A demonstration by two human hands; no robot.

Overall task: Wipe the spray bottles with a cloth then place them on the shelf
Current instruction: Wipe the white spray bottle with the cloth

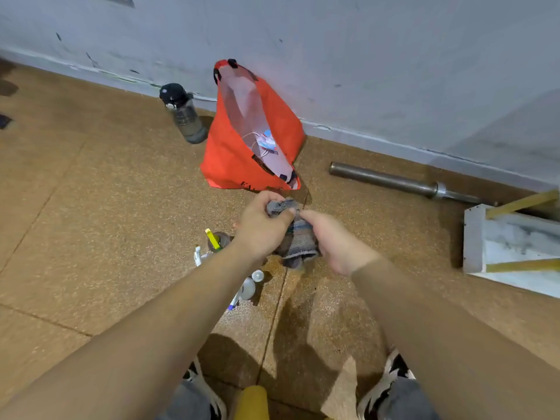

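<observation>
Grey cloth [298,237] bunched between our left hand [260,228] and right hand [336,244], both gripping it, above spray bottles [249,287] on speckled floor [91,207].

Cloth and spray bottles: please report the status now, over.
Left hand and right hand both grip grey cloth. Spray bottles on floor under left forearm, no hand on them. Orange bag just beyond hands.

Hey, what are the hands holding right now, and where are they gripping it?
Both hold a grey cloth. The left hand grips its bunched upper end; the right hand holds its side, lower down.
</observation>
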